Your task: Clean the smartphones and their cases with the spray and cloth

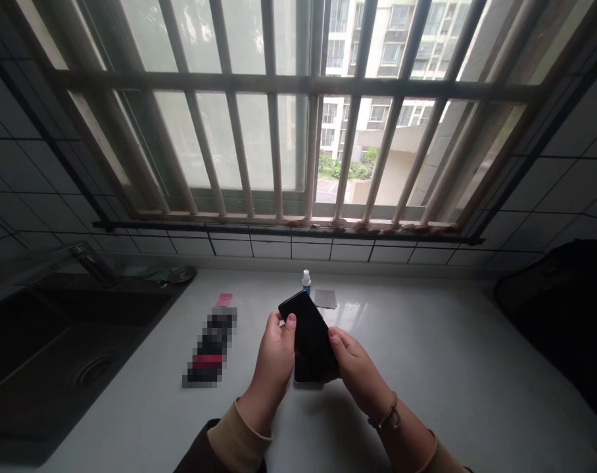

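A black smartphone [309, 338] is held up over the white countertop [417, 341], tilted with its dark screen toward me. My left hand [275, 351] grips its left edge, with the thumb pressed on the front. My right hand [354, 363] supports the lower right edge, fingers curled around it. Just beyond the phone stand a small white-capped bottle [306, 282] and a grey square of cloth [325, 299]. A flat package [211, 347], blurred out, lies left of my left hand, and a pink slip [223, 299] sits beyond it.
A dark steel sink [66, 355] with a drain and a faucet [92, 264] lies at the left of the counter. A large dark object [559, 309] sits at the right. Tiled wall and a barred window [298, 112] rise behind the counter.
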A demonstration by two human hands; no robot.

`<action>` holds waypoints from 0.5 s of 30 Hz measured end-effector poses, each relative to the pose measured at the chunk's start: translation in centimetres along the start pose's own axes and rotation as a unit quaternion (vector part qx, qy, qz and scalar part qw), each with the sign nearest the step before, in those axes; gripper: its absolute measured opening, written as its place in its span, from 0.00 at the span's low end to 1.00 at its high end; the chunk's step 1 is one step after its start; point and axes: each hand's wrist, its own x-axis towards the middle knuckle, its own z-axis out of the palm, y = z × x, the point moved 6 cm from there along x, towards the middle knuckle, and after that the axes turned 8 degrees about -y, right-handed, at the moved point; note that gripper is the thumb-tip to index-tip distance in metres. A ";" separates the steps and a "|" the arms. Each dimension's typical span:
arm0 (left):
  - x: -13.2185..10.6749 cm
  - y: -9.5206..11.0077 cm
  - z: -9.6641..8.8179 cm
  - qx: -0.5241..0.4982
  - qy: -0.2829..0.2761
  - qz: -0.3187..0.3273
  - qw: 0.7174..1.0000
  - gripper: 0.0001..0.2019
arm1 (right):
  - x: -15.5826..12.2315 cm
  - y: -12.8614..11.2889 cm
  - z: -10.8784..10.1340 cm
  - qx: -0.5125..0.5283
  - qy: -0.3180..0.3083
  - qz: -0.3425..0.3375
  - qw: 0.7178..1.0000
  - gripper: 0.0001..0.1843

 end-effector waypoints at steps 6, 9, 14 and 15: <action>0.2 -0.2 -1.3 -0.157 0.091 -0.028 0.983 0.13 | 0.4 0.8 -0.4 0.155 0.044 0.030 0.986 0.28; 0.2 0.2 -1.2 -0.181 0.087 -0.059 0.978 0.13 | 0.6 0.9 -1.2 0.197 0.086 0.012 0.977 0.26; 0.1 0.3 -1.0 -0.172 0.060 -0.108 0.977 0.22 | 0.6 0.0 -2.4 0.197 0.119 -0.039 0.972 0.22; 0.0 0.3 -0.9 -0.164 0.060 -0.106 0.979 0.21 | 0.6 -0.1 -2.5 0.193 0.121 -0.045 0.973 0.22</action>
